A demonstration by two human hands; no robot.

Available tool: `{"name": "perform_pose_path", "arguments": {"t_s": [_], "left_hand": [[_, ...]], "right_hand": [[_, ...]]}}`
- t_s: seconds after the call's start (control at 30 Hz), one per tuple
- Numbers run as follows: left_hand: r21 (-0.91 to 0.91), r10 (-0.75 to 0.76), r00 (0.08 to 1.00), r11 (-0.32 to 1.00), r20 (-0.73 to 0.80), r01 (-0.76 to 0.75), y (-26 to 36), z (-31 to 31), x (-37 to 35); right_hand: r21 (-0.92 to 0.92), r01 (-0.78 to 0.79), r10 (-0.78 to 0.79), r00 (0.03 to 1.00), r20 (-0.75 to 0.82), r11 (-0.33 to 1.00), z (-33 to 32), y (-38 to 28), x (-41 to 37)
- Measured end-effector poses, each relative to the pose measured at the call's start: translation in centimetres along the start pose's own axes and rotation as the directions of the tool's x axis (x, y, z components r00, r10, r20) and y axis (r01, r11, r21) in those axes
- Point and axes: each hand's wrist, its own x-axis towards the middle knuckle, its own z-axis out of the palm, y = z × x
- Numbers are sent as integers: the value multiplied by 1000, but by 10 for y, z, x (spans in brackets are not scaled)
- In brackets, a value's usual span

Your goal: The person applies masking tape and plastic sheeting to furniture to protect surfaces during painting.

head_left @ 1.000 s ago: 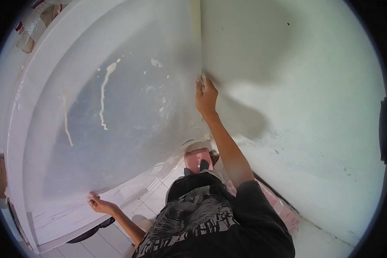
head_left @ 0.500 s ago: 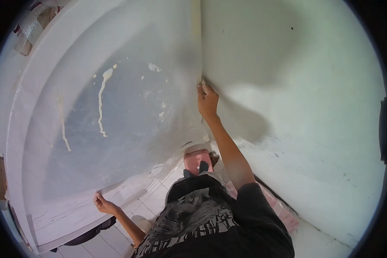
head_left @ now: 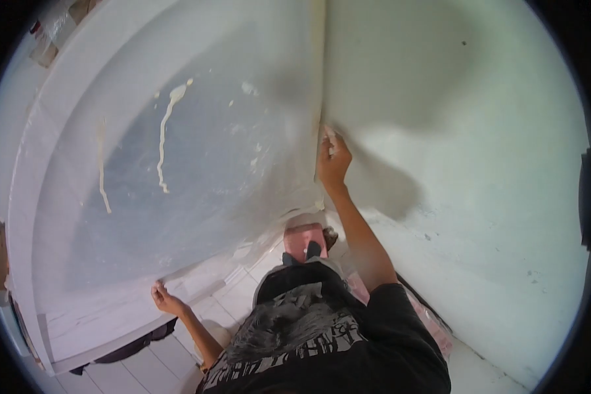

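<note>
A translucent plastic sheet point(head_left: 197, 164) hangs in front of me, with cream paint drips point(head_left: 163, 151) running down it. A strip of masking tape point(head_left: 318, 79) runs along the sheet's right edge, beside the pale green wall point(head_left: 466, 171). My left hand point(head_left: 168, 302), low on the left, is closed in a pinch on the lower edge of the plastic sheet. My right hand point(head_left: 335, 161) is raised at the wall, just right of the tape's lower part. Its fingers are bent together in a pinch; anything between the fingertips is too small to make out.
Below is a pink stool or step point(head_left: 305, 240) by my feet on white floor tiles point(head_left: 151, 368). A white marbled surface point(head_left: 98, 322) shows beneath the sheet. Dark cloth point(head_left: 134, 345) hangs under its edge. Plastic-wrapped items point(head_left: 52, 36) are at upper left.
My right hand has moved slightly down and right, off the tape line toward the wall. My left hand sits a little higher and further right. The view has shifted slightly.
</note>
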Motion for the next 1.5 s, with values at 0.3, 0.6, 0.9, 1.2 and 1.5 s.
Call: {"name": "perform_pose_path", "arguments": {"t_s": [0.3,0.6,0.9,1.2,1.5], "left_hand": [[48,6,967,999,255,-19,-39,1,-31],[493,-177,942,870,285,14,-103,8,-45],[511,-204,934,859,294,27,-128,8,-31],[403,-190,919,914,347,37,-135,12,-36],[480,-326,883,867,339,136,-111,-5,-12]], "right_hand": [[85,-88,80,992,95,993,-34,35,-44],[3,-132,128,969,211,991,-51,58,-78],[-77,-218,231,932,280,973,-71,72,-94],[-328,-121,236,910,339,937,-19,142,-130],[-9,-544,536,823,189,839,44,110,-94]]}}
